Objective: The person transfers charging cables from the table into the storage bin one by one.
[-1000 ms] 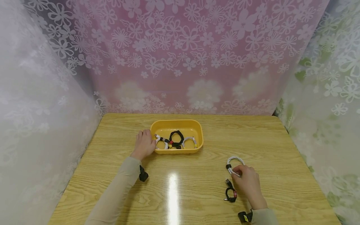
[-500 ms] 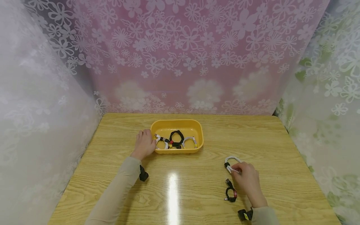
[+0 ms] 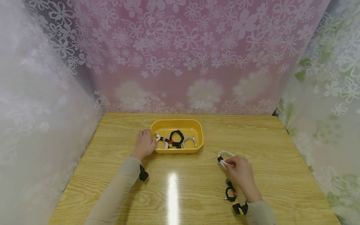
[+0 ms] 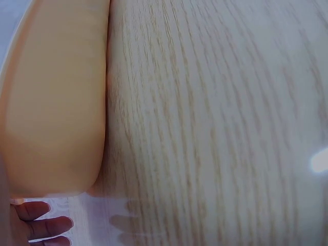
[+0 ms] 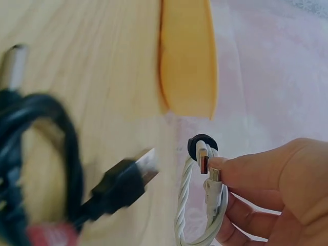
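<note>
In the head view my right hand pinches a coiled white USB cable with a black strap, above the table. The right wrist view shows thumb and fingers on the coil, with two metal plug ends near the thumb tip. A short black cable with a red band, a USB plug and a barrel-like tip lies nearer me. My left hand rests against the left end of a yellow bin; in the left wrist view its fingers extend beside the bin's end. Its thumb's exact contact is hidden.
Inside the bin lie several coiled cables, among them a black one and a white one. The wooden table ends at a pink floral curtain, with pale curtains on both sides.
My right hand has carried the white cable to the left and away from me, toward the bin. My left hand, the bin and the black cable on the table stay put.
</note>
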Demonstrator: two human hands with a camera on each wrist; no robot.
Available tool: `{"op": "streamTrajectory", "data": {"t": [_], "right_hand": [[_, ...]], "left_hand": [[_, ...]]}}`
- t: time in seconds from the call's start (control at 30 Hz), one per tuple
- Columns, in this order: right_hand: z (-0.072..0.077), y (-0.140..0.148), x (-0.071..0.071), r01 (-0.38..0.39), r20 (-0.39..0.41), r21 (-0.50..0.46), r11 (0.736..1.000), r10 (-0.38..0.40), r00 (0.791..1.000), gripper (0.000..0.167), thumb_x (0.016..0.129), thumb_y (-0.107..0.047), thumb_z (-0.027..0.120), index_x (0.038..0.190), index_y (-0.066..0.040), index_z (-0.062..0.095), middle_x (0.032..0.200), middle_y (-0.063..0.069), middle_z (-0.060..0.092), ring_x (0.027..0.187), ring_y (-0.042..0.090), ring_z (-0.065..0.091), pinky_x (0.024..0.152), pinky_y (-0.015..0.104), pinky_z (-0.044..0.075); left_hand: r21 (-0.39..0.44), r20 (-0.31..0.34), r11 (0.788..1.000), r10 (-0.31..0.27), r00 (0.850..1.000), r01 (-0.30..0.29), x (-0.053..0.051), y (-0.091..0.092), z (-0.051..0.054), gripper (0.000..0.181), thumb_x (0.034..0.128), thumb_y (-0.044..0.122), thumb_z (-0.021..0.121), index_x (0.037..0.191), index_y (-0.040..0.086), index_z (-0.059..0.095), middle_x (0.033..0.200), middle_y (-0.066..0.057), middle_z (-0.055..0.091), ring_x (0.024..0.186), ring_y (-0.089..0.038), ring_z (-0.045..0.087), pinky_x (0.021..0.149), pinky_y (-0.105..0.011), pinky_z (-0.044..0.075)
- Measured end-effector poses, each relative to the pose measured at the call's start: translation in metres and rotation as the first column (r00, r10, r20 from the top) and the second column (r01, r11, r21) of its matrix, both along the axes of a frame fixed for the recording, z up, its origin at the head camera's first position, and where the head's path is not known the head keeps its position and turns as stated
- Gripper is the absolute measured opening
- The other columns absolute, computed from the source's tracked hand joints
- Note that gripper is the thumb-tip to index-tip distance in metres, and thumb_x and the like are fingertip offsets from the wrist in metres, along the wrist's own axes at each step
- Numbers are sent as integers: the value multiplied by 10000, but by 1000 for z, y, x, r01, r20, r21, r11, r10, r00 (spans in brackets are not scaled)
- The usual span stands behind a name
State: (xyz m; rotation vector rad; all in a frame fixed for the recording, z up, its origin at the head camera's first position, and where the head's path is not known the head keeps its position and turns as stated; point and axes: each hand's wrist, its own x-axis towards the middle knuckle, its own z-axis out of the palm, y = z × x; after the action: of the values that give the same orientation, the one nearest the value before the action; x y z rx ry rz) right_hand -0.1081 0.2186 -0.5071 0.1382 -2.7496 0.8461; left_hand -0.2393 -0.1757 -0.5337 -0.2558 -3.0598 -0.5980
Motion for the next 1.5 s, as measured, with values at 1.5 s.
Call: {"op": "streamTrajectory", "data": {"t": [1.5], "right_hand": [[29, -96, -73, -196, -234, -54, 979, 178, 956, 86, 779, -51, 822, 829, -72, 755, 795, 33, 664, 756, 266, 567, 718, 456, 427]], "left_hand": [[-2, -12, 1000, -6, 1000, 6, -2, -2, -4, 166, 962, 194, 436, 999, 35, 405, 947, -147, 409, 918, -345, 335, 823, -460, 257]]}}
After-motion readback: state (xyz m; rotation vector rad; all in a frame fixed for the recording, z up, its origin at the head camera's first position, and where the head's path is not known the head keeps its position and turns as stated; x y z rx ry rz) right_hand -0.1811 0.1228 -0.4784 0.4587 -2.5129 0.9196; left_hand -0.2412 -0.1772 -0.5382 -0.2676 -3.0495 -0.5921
